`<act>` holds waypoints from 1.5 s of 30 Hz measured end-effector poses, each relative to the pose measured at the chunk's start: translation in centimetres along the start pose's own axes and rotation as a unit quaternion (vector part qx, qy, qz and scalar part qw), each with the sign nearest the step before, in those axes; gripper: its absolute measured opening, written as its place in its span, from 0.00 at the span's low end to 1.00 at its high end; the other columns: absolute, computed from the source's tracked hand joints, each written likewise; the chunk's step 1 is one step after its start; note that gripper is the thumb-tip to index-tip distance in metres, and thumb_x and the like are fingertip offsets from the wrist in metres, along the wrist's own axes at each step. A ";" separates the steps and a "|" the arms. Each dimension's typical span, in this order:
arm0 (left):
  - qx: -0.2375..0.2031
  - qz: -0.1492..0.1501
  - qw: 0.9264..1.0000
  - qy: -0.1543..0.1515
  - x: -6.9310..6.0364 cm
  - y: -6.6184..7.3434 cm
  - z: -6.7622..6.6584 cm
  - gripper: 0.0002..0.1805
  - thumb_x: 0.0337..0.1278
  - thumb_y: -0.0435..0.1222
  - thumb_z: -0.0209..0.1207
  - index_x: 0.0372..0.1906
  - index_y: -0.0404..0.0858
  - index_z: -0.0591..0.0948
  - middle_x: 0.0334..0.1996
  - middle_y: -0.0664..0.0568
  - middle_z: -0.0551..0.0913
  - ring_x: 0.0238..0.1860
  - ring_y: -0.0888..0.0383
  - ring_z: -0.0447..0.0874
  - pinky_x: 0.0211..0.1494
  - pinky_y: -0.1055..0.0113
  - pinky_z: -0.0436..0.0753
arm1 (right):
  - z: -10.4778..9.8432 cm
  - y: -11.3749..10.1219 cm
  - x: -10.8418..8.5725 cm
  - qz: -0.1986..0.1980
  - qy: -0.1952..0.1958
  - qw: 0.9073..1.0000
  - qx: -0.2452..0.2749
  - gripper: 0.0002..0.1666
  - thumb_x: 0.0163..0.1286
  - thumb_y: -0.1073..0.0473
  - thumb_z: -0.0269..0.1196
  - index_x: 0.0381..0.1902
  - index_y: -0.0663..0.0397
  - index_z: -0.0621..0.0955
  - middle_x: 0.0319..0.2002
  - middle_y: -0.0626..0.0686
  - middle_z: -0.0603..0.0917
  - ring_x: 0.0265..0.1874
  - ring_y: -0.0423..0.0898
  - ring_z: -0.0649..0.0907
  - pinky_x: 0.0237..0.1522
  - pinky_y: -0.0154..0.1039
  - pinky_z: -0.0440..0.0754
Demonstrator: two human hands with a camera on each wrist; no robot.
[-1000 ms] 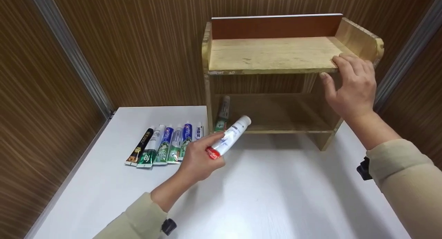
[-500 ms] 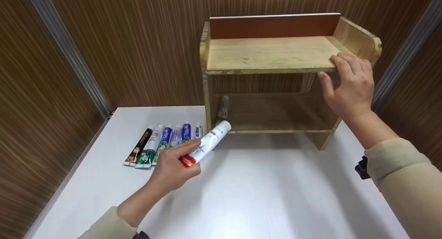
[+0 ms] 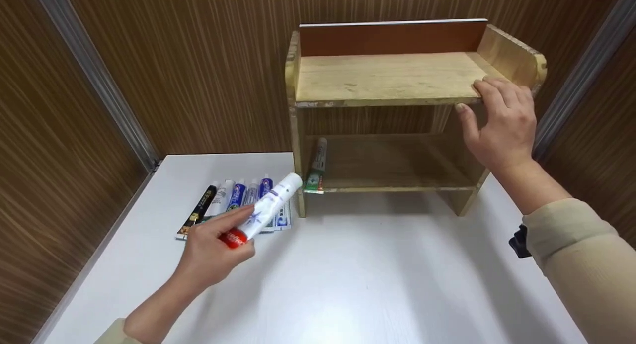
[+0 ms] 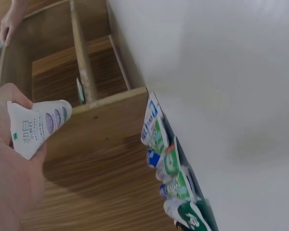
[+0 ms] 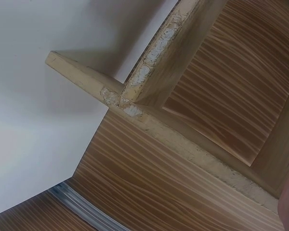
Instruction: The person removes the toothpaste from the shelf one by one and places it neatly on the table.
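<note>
A white toothpaste tube with a red end (image 3: 268,205) is pinched between the thumb and fingers of my left hand (image 3: 211,252), its cap tilted up and to the right. It is held above the table in front of a row of toothpaste tubes (image 3: 237,195), partly covering them. My right hand (image 3: 504,120) rests on the front edge of the top board of a wooden shelf (image 3: 387,80), fingers on top and thumb below. One green and white toothpaste tube (image 3: 316,167) lies on the lower board at its left end.
The shelf stands on a white table (image 3: 377,284) against a brown wood-grain wall (image 3: 198,75). A black toothpaste tube (image 3: 198,210) is at the left end of the row. Metal strips (image 3: 94,75) run along the wall corners.
My left hand has moved left and slightly down with the white toothpaste tube, away from the shelf's lower board, to in front of the row. The right hand has stayed on the shelf.
</note>
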State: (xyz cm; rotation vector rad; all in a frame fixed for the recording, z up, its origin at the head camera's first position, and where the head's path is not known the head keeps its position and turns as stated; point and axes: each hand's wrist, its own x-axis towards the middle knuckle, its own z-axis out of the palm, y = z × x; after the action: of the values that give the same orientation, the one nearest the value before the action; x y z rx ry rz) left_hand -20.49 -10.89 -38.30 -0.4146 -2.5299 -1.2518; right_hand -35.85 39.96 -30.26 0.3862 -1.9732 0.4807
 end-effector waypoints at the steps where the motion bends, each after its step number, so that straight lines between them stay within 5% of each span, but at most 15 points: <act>1: 0.005 0.000 1.000 0.005 -0.1 -0.1 -0.3 0.34 0.52 0.25 0.73 0.67 0.44 0.85 0.67 0.57 0.83 0.68 0.44 0.81 0.56 0.50 0.87 | 0.0 0.0 0.0 0.000 0.000 1.000 0.000 0.30 0.73 0.45 0.63 0.60 0.63 0.84 0.59 0.64 0.85 0.64 0.65 0.79 0.74 0.57 0.65; 6: 0.029 -0.009 0.999 0.030 -0.4 -0.8 -1.9 0.34 0.53 0.26 0.74 0.68 0.45 0.84 0.68 0.53 0.82 0.67 0.43 0.81 0.54 0.48 0.88 | -0.3 0.0 0.0 0.000 0.002 1.000 0.000 0.30 0.72 0.45 0.64 0.60 0.63 0.84 0.59 0.64 0.85 0.63 0.66 0.79 0.74 0.57 0.65; 15: 0.058 -0.071 0.994 0.054 0.1 -3.2 -4.7 0.34 0.58 0.29 0.72 0.71 0.45 0.81 0.70 0.49 0.80 0.70 0.41 0.78 0.58 0.48 0.85 | -0.5 0.0 0.1 -0.001 0.007 1.000 0.001 0.30 0.72 0.44 0.64 0.59 0.63 0.84 0.59 0.64 0.85 0.62 0.66 0.79 0.73 0.57 0.66; 24: 0.081 -0.166 0.981 0.059 0.9 -7.6 -7.5 0.38 0.62 0.35 0.72 0.78 0.48 0.75 0.76 0.42 0.73 0.72 0.35 0.71 0.58 0.44 0.86 | -0.6 0.0 0.1 0.000 0.004 1.000 0.000 0.30 0.72 0.45 0.64 0.59 0.63 0.84 0.59 0.64 0.85 0.63 0.65 0.79 0.73 0.57 0.66; 34: 0.110 -0.237 0.963 0.059 1.7 -11.5 -9.4 0.40 0.65 0.42 0.71 0.81 0.51 0.70 0.78 0.36 0.67 0.72 0.31 0.66 0.56 0.47 0.87 | -0.7 -0.2 0.1 0.002 0.001 1.000 -0.001 0.30 0.72 0.45 0.64 0.59 0.63 0.84 0.59 0.64 0.85 0.63 0.65 0.79 0.73 0.58 0.66; 45: 0.116 -0.227 0.967 0.033 2.5 -13.9 -9.8 0.41 0.67 0.38 0.69 0.82 0.44 0.67 0.77 0.33 0.67 0.70 0.29 0.69 0.67 0.38 0.79 | -0.5 0.0 0.0 -0.009 0.010 1.000 0.001 0.30 0.72 0.44 0.64 0.59 0.64 0.84 0.59 0.65 0.85 0.63 0.65 0.80 0.72 0.59 0.66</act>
State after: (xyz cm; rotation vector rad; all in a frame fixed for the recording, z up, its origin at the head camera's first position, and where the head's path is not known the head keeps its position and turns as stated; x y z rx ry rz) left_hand -26.78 -26.59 -41.69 0.2711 -2.7599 -1.0598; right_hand -35.45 40.23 -30.07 0.3983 -1.9480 0.4745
